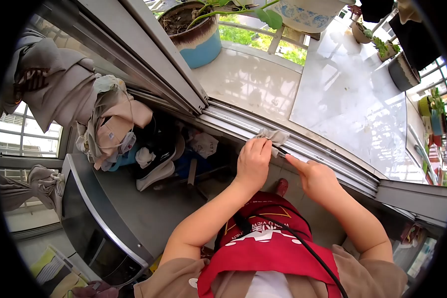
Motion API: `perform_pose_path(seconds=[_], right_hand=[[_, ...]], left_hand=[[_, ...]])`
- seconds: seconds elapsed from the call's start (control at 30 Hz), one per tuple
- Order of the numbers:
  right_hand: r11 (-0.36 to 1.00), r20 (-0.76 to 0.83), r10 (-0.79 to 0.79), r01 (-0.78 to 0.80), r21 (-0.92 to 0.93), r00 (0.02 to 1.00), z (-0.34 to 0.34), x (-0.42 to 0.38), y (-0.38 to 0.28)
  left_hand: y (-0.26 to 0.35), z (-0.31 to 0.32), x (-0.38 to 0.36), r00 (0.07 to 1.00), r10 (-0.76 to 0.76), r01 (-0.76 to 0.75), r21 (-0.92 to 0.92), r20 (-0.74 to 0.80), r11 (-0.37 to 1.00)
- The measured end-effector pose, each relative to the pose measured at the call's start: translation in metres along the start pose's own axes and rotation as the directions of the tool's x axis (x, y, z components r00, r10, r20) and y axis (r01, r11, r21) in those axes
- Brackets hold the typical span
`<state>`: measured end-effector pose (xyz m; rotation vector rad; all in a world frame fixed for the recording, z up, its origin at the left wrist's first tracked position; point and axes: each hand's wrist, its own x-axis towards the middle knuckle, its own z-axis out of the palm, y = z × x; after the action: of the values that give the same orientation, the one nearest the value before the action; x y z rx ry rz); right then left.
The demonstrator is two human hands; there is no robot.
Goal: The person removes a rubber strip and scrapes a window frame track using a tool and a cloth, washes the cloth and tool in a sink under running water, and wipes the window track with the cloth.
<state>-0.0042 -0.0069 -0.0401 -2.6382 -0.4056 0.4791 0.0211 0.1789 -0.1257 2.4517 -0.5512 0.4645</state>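
My left hand [254,160] is closed, its fingertips pressed down at a crumpled beige cloth [275,135] on the window track [233,119]. A thin dark stick-like tool [281,151] runs from the cloth towards my right hand [317,179]. The index finger of that hand stretches along the tool's near end, while the other fingers curl under and are partly hidden. What kind of tool it is I cannot make out. Both hands are just above the metal rails of the track.
Beyond the track is a tiled ledge [253,82] with a blue-and-brown plant pot [201,49] and a blue-patterned white pot [308,15]. A sliding window frame [149,49] stands at left. Bags and clothes [124,119] pile beside a grey-topped appliance [149,213]. A black cable [315,248] crosses my red apron.
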Motion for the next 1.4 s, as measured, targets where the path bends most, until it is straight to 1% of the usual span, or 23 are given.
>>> perform_pose_path(seconds=[0.03,0.1,0.13,0.17,0.23,0.4,0.47,0.5,0.53,0.63,0.73,0.8,0.83,0.87,0.9,0.93,0.97,1.03,1.13,1.23,1.3,1.33,1.4], right_hand=[[0.999,0.008,0.017,-0.017,0.03,1.0,-0.004,0.006,-0.005],[0.975,-0.13,-0.132,0.152,0.16,0.983,0.013,0.04,-0.019],[0.954,-0.118,-0.142,0.167,0.248,0.983,0.012,0.059,-0.038],[0.954,-0.068,-0.123,0.137,0.268,0.99,0.021,0.079,-0.05],[0.931,-0.129,-0.143,0.178,0.318,0.981,0.053,0.113,-0.07],[0.962,-0.018,-0.109,0.11,0.249,0.994,0.049,0.111,-0.082],[0.97,0.032,-0.08,0.071,0.233,0.996,0.045,0.097,-0.067],[0.968,-0.013,-0.084,0.084,0.235,0.996,0.046,0.081,-0.052],[0.989,0.073,-0.045,0.034,0.144,0.996,0.043,0.064,-0.036],[0.986,0.008,0.025,-0.026,0.165,1.0,0.029,0.005,0.002],[0.988,0.052,0.075,-0.081,0.13,0.996,0.006,-0.028,0.009],[0.982,0.082,0.06,-0.074,0.172,0.995,-0.009,-0.027,0.003],[0.981,-0.023,-0.037,0.041,0.187,0.999,-0.004,-0.007,-0.006],[0.972,-0.136,-0.093,0.119,0.203,0.986,0.008,0.01,-0.018],[0.977,-0.139,-0.104,0.127,0.171,0.985,0.016,0.032,-0.031],[0.971,-0.157,-0.128,0.155,0.18,0.979,0.017,0.034,-0.031],[0.985,-0.114,-0.102,0.116,0.125,0.988,0.042,0.075,-0.055],[0.991,-0.01,-0.08,0.08,0.111,0.997,0.05,0.088,-0.064],[0.996,-0.055,-0.018,0.023,0.089,0.998,0.058,0.064,-0.059],[0.992,-0.165,0.092,-0.075,0.104,0.982,0.057,0.005,-0.009],[0.972,-0.161,0.212,-0.192,0.133,0.964,0.032,-0.06,0.027],[0.98,-0.209,0.18,-0.159,0.117,0.961,0.04,-0.062,0.033],[0.935,-0.163,0.345,-0.324,0.142,0.924,0.012,-0.115,0.056]], left_hand=[[-0.011,-0.012,0.006,1.0,-0.003,0.003,-0.023,-0.004,1.0],[-0.038,-0.04,0.019,0.993,-0.014,0.027,0.112,-0.115,0.993],[-0.053,-0.054,0.024,0.988,-0.032,0.059,0.181,-0.148,0.982],[-0.068,-0.064,0.026,0.988,-0.061,0.095,0.247,-0.143,0.964],[-0.099,-0.07,0.023,0.989,-0.104,0.135,0.336,-0.109,0.932],[-0.105,-0.06,0.017,0.991,-0.12,0.132,0.41,-0.057,0.902],[-0.091,-0.054,0.009,0.996,-0.066,0.085,0.35,-0.068,0.933],[-0.077,-0.047,0.005,0.997,-0.04,0.06,0.326,-0.07,0.943],[-0.061,-0.038,0.003,0.997,-0.033,0.049,0.268,-0.064,0.962],[-0.01,-0.006,-0.007,1.0,-0.023,0.023,0.113,-0.001,0.993],[0.014,-0.002,-0.008,1.0,0.028,-0.028,0.019,0.0,0.999],[0.013,-0.015,0.0,0.998,0.054,-0.047,-0.164,0.038,0.985],[0.005,-0.027,0.009,0.999,0.047,-0.049,-0.138,-0.016,0.989],[-0.023,-0.051,0.028,0.996,0.001,0.0,0.014,-0.092,1.0],[-0.038,-0.062,0.038,0.994,-0.041,0.052,0.108,-0.106,0.993],[-0.042,-0.059,0.035,0.995,-0.039,0.049,0.099,-0.097,0.994],[-0.079,-0.063,0.039,0.982,-0.185,0.187,0.261,-0.033,0.947],[-0.091,-0.054,0.028,0.97,-0.243,0.238,0.234,-0.007,0.943],[-0.071,-0.038,0.027,0.977,-0.21,0.212,0.292,-0.039,0.933],[-0.012,-0.014,0.023,0.995,-0.089,0.077,0.257,0.038,0.963],[0.038,0.027,0.01,0.994,0.071,-0.083,0.154,0.081,0.985],[0.052,0.04,0.004,0.989,0.091,-0.106,0.135,0.114,0.985],[0.087,0.057,0.002,0.975,0.143,-0.16,0.088,0.172,0.983]])
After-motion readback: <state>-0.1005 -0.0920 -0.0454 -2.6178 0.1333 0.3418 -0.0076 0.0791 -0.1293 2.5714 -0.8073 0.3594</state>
